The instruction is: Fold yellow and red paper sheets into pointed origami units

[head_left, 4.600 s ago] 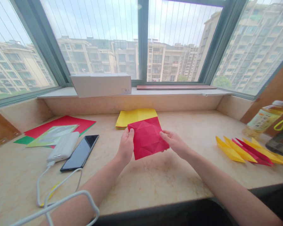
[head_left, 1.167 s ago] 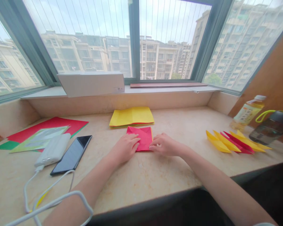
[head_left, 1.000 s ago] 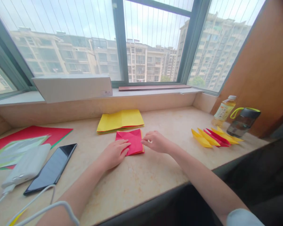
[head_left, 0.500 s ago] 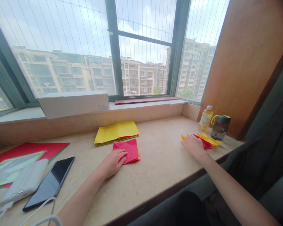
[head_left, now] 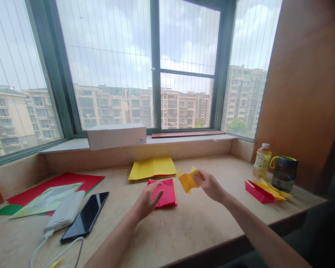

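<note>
My right hand (head_left: 210,185) pinches a yellow origami piece (head_left: 188,181) with pointed flaps, held above the counter. Over the left part of a folded red paper square (head_left: 167,193) is my left hand (head_left: 149,201), its fingers apart and holding nothing. I cannot tell whether it touches the square. A yellow edge shows under the red square's right side. Behind it lies a stack of yellow paper (head_left: 153,168) with red and green edges. To the right, a red folded paper piece (head_left: 258,192) lies against yellow folded paper (head_left: 272,190).
At the left lie red paper (head_left: 58,186), a power bank (head_left: 65,211) with a white cable and a black phone (head_left: 86,216). A drink bottle (head_left: 262,160) and a dark cup (head_left: 284,173) stand at the right. A white box (head_left: 117,137) rests on the sill.
My right hand has lifted a yellow origami piece from the right-hand group and brought it left, near the red square. My left hand's fingers have risen and spread. The view has shifted.
</note>
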`<state>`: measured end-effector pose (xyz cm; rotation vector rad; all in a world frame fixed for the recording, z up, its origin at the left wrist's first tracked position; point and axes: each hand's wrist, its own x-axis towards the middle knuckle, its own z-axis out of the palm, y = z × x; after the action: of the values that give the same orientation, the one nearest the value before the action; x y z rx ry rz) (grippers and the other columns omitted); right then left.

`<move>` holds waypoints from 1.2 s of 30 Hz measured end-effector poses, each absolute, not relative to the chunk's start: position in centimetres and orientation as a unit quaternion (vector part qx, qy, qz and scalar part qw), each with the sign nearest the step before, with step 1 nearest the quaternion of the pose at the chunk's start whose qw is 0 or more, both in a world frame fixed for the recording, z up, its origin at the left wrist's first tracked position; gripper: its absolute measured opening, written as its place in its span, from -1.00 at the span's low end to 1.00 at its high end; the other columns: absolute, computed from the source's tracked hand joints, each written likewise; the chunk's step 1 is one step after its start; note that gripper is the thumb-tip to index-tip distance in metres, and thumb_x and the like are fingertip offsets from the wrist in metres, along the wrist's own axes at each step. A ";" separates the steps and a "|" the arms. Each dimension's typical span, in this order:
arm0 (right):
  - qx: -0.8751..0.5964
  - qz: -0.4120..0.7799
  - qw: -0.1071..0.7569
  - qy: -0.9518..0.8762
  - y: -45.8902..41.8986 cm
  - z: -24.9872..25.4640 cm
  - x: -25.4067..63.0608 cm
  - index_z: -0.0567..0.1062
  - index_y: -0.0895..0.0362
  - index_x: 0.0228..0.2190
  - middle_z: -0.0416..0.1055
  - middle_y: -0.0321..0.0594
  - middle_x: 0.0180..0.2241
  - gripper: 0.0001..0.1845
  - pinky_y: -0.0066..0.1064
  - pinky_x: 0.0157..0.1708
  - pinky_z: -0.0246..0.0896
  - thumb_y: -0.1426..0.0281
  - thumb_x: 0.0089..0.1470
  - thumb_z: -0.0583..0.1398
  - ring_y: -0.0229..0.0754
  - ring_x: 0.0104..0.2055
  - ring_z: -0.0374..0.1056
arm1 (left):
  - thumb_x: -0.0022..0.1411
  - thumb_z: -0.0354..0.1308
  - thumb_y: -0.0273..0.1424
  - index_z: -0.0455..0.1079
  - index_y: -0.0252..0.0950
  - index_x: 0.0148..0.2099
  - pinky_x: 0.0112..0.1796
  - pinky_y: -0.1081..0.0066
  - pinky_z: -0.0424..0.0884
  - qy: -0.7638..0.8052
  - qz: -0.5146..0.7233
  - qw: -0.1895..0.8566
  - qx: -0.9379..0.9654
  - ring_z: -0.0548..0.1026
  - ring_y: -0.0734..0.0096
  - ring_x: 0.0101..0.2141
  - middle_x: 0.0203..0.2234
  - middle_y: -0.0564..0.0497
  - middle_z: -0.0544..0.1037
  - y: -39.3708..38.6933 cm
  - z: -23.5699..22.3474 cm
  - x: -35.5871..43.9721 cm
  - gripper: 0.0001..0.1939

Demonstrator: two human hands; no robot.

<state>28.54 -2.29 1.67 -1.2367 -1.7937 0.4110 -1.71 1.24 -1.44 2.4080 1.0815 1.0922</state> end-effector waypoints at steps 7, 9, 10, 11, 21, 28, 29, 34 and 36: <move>-0.264 0.423 0.541 -0.677 2.2 1.5 17.9 0.44 0.09 -0.22 0.51 -0.21 -0.33 -0.70 -0.29 -0.24 0.38 0.13 0.13 0.20 -0.14 -0.29 0.46 | 0.27 0.04 0.02 0.48 -0.36 -0.07 -0.19 0.30 0.44 0.311 0.484 0.397 0.715 0.55 0.13 -0.20 -0.24 -0.13 0.61 0.9 -0.5 -1.8 -0.46; -0.256 0.436 0.552 -0.663 2.7 0.5 16.9 0.43 0.08 -0.21 0.52 -0.22 -0.32 -0.70 -0.30 -0.25 0.39 0.14 0.14 0.20 -0.14 -0.31 0.47 | 0.24 0.12 -0.01 0.47 -0.36 -0.18 -0.26 0.36 0.43 0.318 0.521 0.423 0.669 0.54 0.21 -0.27 -0.34 -0.07 0.59 1.0 -0.6 -1.9 -0.53; -0.257 0.439 0.555 -0.659 2.8 -0.1 16.7 0.42 0.08 -0.20 0.53 -0.22 -0.32 -0.71 -0.30 -0.26 0.40 0.14 0.14 0.20 -0.14 -0.31 0.48 | 0.22 0.15 -0.03 0.45 -0.36 -0.23 -0.30 0.39 0.42 0.325 0.538 0.427 0.650 0.52 0.27 -0.32 -0.39 -0.04 0.56 1.1 -0.7 -1.9 -0.57; -0.260 0.438 0.556 -0.657 2.9 -0.8 16.8 0.42 0.08 -0.20 0.53 -0.21 -0.31 -0.72 -0.30 -0.27 0.40 0.15 0.15 0.19 -0.14 -0.32 0.48 | 0.20 0.19 -0.05 0.43 -0.35 -0.28 -0.35 0.42 0.39 0.331 0.551 0.427 0.636 0.49 0.33 -0.37 -0.43 -0.01 0.54 1.2 -0.8 -1.9 -0.60; -0.300 0.449 0.593 -0.597 1.9 -1.4 19.2 0.44 0.06 -0.04 0.59 -0.16 -0.22 -0.58 -0.22 -0.22 0.48 0.13 0.12 0.22 -0.07 -0.22 0.54 | 0.16 0.22 -0.05 0.30 -0.29 -0.29 -0.47 0.49 0.36 0.355 0.603 0.444 0.560 0.44 0.46 -0.51 -0.51 0.06 0.48 2.3 -1.5 -1.9 -0.61; -0.325 0.472 0.594 -0.565 2.1 -1.5 18.7 0.17 0.07 0.25 0.60 -0.14 -0.23 -0.24 -0.18 -0.24 0.51 0.14 0.08 0.24 -0.03 -0.25 0.56 | 0.20 0.07 0.01 0.25 -0.25 -0.28 -0.41 0.40 0.43 0.423 0.588 0.381 0.575 0.52 0.34 -0.45 -0.45 0.01 0.55 2.7 -1.9 -1.4 -0.60; -0.334 0.475 0.593 -0.558 2.2 -1.8 18.5 0.13 0.09 0.27 0.60 -0.14 -0.23 -0.20 -0.18 -0.26 0.51 0.15 0.08 0.24 -0.02 -0.27 0.56 | 0.22 0.04 0.01 0.25 -0.25 -0.28 -0.42 0.40 0.42 0.441 0.581 0.359 0.582 0.52 0.34 -0.45 -0.47 0.01 0.55 2.7 -2.0 -1.4 -0.60; -0.422 0.393 0.541 -0.613 2.8 -3.9 18.3 0.01 0.08 0.32 0.59 -0.15 -0.26 -0.21 -0.23 -0.27 0.48 0.31 0.13 0.16 -0.06 -0.28 0.55 | 0.22 0.09 -0.16 0.32 -0.27 -0.34 -0.45 0.40 0.33 0.506 0.543 0.277 0.610 0.47 0.31 -0.51 -0.54 0.00 0.52 2.8 -2.4 -2.1 -0.73; -0.473 0.313 0.500 -0.654 2.8 -4.7 18.3 0.03 0.04 0.32 0.58 -0.15 -0.20 -0.22 -0.20 -0.17 0.44 0.41 0.11 0.14 -0.06 -0.23 0.53 | 0.20 0.12 -0.27 0.39 -0.28 -0.26 -0.37 0.35 0.35 0.525 0.523 0.243 0.626 0.47 0.28 -0.48 -0.54 0.01 0.51 2.8 -2.6 -2.5 -0.82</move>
<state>18.26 2.79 -4.74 -1.1442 -1.5816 0.7575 -2.51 2.80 -2.63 1.7116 1.4336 1.4289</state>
